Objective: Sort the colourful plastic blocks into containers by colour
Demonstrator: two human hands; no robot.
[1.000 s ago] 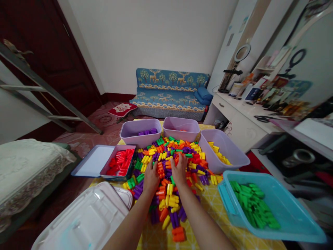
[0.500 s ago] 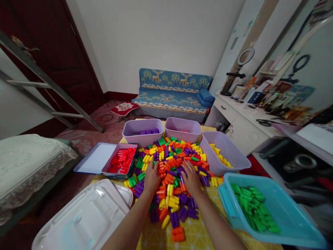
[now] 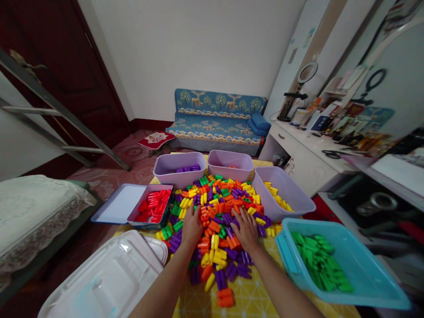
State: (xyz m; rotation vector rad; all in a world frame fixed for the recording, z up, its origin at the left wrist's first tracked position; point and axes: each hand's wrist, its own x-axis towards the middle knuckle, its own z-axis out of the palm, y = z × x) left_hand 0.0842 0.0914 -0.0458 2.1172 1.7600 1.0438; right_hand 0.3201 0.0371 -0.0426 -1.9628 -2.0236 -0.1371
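A heap of plastic toy blocks (image 3: 214, 227), shaped like joined tubes in orange, yellow, purple and green, spreads over the table. My left hand (image 3: 192, 226) rests on the heap's left part, fingers pointing forward and thumb apart, beside yellow and green blocks. On the right side of the heap lies my right hand (image 3: 247, 228), its fingers spread over purple and orange blocks. Neither hand visibly holds a block. What lies beneath the palms is hidden.
Behind the heap stand a lilac bin (image 3: 179, 179) with purple blocks and another lilac bin (image 3: 230, 171). A third lilac bin (image 3: 298, 206) holds yellow blocks; a turquoise bin (image 3: 367, 247) holds green. At left are a tin (image 3: 132, 223) of red blocks and a white lid (image 3: 102, 278).
My right hand has shifted slightly to the right across the blocks, its fingers still spread. The left hand is almost in the same place. The whole view has moved a little.
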